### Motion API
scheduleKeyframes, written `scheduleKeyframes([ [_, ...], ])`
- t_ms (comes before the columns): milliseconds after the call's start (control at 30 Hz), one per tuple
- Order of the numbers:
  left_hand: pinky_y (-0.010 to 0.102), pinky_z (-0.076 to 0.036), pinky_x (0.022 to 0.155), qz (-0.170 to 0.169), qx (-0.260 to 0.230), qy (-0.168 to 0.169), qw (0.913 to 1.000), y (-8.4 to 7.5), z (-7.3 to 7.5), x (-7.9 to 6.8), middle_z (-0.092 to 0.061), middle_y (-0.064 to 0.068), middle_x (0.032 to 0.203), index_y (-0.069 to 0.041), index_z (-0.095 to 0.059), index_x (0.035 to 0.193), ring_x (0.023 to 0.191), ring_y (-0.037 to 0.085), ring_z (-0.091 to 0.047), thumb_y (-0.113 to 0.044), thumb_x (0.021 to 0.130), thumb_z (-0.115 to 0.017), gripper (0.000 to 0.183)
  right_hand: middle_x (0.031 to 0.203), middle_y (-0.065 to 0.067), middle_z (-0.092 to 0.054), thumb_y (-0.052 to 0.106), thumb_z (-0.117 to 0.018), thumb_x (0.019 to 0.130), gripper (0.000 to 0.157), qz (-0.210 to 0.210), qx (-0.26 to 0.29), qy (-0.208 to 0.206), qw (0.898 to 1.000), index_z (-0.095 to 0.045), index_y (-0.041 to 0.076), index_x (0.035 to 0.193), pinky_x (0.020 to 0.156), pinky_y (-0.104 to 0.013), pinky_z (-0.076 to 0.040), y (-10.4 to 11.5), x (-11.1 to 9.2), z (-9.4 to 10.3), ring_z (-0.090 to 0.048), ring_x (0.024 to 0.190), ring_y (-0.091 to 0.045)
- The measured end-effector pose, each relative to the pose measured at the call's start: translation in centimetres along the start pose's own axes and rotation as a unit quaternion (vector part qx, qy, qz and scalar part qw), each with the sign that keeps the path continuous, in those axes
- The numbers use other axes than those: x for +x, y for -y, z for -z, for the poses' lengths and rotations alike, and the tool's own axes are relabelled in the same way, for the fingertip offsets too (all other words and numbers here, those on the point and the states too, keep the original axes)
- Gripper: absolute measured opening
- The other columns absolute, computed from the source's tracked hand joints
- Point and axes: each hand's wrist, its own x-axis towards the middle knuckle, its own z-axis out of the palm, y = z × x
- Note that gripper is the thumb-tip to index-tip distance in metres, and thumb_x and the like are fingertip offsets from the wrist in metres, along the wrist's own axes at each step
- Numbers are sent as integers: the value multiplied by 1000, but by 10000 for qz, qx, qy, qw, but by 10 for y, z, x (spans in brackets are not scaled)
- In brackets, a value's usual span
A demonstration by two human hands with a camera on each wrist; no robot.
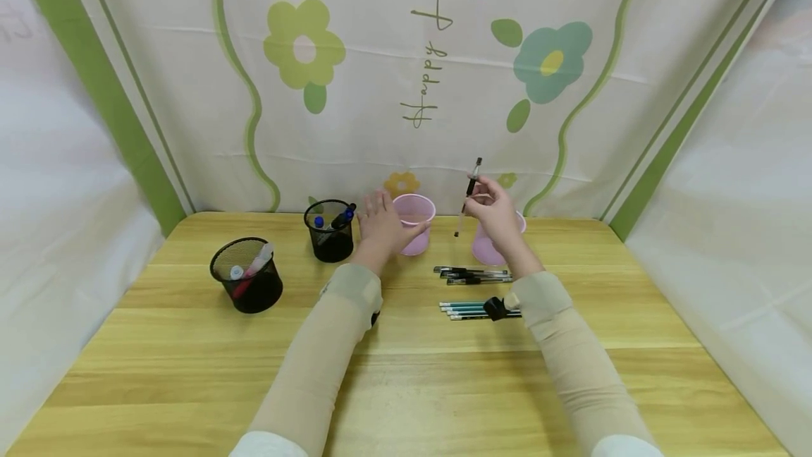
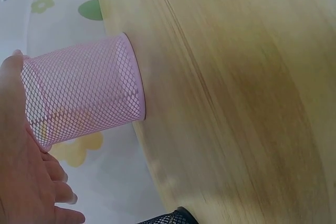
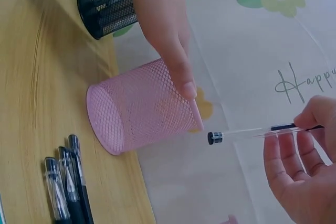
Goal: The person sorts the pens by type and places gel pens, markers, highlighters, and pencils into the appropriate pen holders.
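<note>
In the head view my left hand (image 1: 383, 228) lies against a pink mesh pen cup (image 1: 415, 244), its thumb touching the rim and its fingers straight beside it. The left wrist view shows that cup standing upright on the table. My right hand (image 1: 497, 221) pinches a clear-barrelled gel pen with a black grip (image 1: 471, 187), held tilted in the air. In the right wrist view the pen's black-tipped end (image 3: 215, 138) is close to the cup's rim. A second pink mesh cup (image 1: 487, 252) stands partly behind my right hand.
Several gel pens (image 1: 469, 276) and a row of pencils (image 1: 463, 307) lie below my right hand. To the left stand two black mesh cups, one holding blue-capped and black pens (image 1: 333, 245), the other red and white items (image 1: 263, 291). A printed curtain (image 1: 380, 139) hangs behind.
</note>
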Motion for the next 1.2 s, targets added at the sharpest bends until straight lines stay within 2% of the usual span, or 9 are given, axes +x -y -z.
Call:
scheduleKeyframes([
  [167,60,-16,121,6,79,31,10000,-1,1,0,-5,23,169,4,-5,163,155,43,-4,-85,87,-48,124,110,-6,-53,-11,-58,93,55,165,703,-251,9971,-52,0,147,81,-22,-57,1,3,-8,-60,95,-14],
  [300,60,-15,121,-16,112,43,9999,-1,2,0,-6,23,169,4,-4,163,155,43,-4,-85,87,-47,124,107,-7,-54,-16,-57,92,53,281,1241,-566,9903,-51,-5,144,82,-22,-57,2,5,-16,-59,91,-13],
  [400,60,-14,121,-21,93,55,9999,0,3,0,-5,22,169,4,-3,163,155,43,-4,-85,87,-47,124,106,-7,-55,-17,-57,93,42,280,1658,-824,9823,-54,-8,134,84,-25,-58,2,8,-24,-60,90,-13],
  [567,61,-14,121,17,128,50,9999,0,3,1,-5,22,169,3,-3,163,155,43,-4,-86,87,-46,125,110,-6,-57,-14,-59,95,21,128,2071,-990,9732,-57,1,110,91,-31,-57,-4,11,-36,-63,95,-17],
  [733,62,-16,120,8,218,59,9997,0,-1,2,-4,22,169,3,-3,163,155,44,-4,-88,86,-43,126,107,-9,-57,-11,-61,96,18,-6,2212,-1041,9697,-58,1,109,92,-32,-57,-15,12,-45,-65,94,-18],
  [833,62,-17,120,23,244,64,9997,-1,-1,1,-5,22,170,3,-4,163,155,43,-5,-87,86,-44,125,105,-9,-57,-7,-62,98,13,-161,2127,-978,9721,-57,1,107,92,-32,-56,-22,11,-50,-67,96,-23],
  [967,61,-16,121,39,237,88,9997,-1,-1,-1,-6,21,170,3,-4,163,155,43,-5,-85,87,-46,124,101,-11,-57,-7,-61,98,12,-333,1920,-933,9764,-58,-3,108,90,-32,-58,-30,8,-55,-68,90,-21],
  [1067,61,-16,121,37,267,107,9996,-2,0,-1,-6,21,169,3,-4,163,155,43,-5,-85,87,-46,123,101,-11,-58,-10,-61,97,19,-415,1763,-897,9794,-59,-10,116,87,-30,-58,-34,8,-56,-66,83,-13],
  [1200,61,-16,121,45,364,86,9993,-3,3,-1,-6,21,169,3,-5,163,155,42,-6,-85,88,-45,123,97,-9,-59,-8,-60,99,32,-489,1563,-785,9834,-57,-18,128,86,-28,-58,-34,9,-57,-65,81,-12],
])
